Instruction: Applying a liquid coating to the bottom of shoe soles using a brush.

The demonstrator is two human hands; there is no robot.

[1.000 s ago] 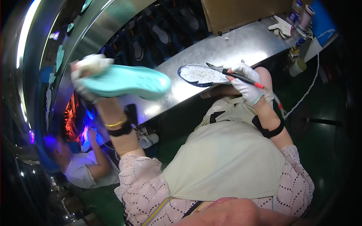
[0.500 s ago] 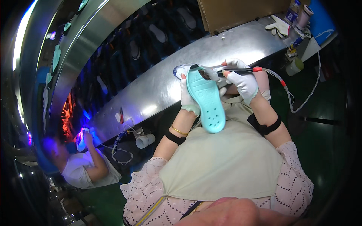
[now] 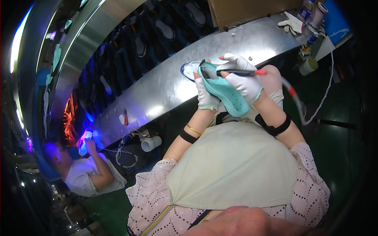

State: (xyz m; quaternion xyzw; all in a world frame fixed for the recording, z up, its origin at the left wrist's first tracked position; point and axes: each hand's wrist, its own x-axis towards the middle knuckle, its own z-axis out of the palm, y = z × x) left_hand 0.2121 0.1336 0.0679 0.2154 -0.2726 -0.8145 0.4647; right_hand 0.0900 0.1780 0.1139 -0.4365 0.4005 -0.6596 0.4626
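My left hand (image 3: 206, 94), in a white fingertip-less glove, grips the edge of a turquoise shoe sole (image 3: 228, 94) near its upper end. The sole is tilted, with several small holes toward its lower end. My right hand (image 3: 246, 83), gloved alike, is closed on a black-handled brush (image 3: 241, 72) with a red band, fed by a whitish hose. Its bristles lie against the sole's upper end, beside a black patch at the rim. A white shoe part with a blue edge (image 3: 189, 70) rests on the metal bench just beyond the sole.
The curved metal bench (image 3: 169, 89) runs across ahead of me. Behind it a dark conveyor carries several shoe parts (image 3: 165, 30). A cardboard box (image 3: 252, 11), white glove (image 3: 291, 23) and bottle (image 3: 305, 11) stand far right. A co-worker (image 3: 88, 169) sits at left; the hose (image 3: 296, 103) hangs right.
The sole has tipped and its lower end has swung up and to the right, away from my apron. Both hands have shifted with it; the brush stays at its upper end.
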